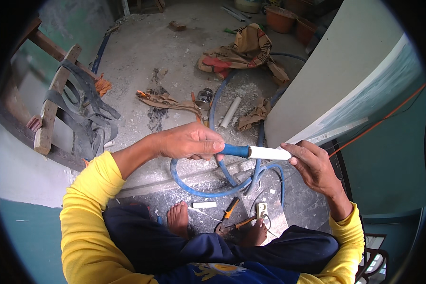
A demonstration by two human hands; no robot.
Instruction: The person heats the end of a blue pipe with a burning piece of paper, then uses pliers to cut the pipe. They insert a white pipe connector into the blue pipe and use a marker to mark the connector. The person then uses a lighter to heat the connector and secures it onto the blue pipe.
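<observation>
My left hand (199, 142) grips a blue pipe (235, 150) at the middle of the view, its thumb along the top. The blue pipe meets a white pipe (269, 153) end to end, with a dark rim at the junction. My right hand (308, 163) pinches the white pipe's right end between thumb and fingers. Below them, a blue hose (206, 193) lies in loose coils. Near my bare feet are orange-handled tools (231, 207), a white power strip (261, 210) with a cable, and a small white piece (204, 204).
Cardboard (168, 102) with a small flame lies beside a can (203, 99) and loose white pipe (230, 112). Crumpled sacks (241, 52) and orange tubs (279, 19) lie farther back. A wooden frame (57, 94) draped with grey cloth stands left; a pale wall edge (317, 85) rises right.
</observation>
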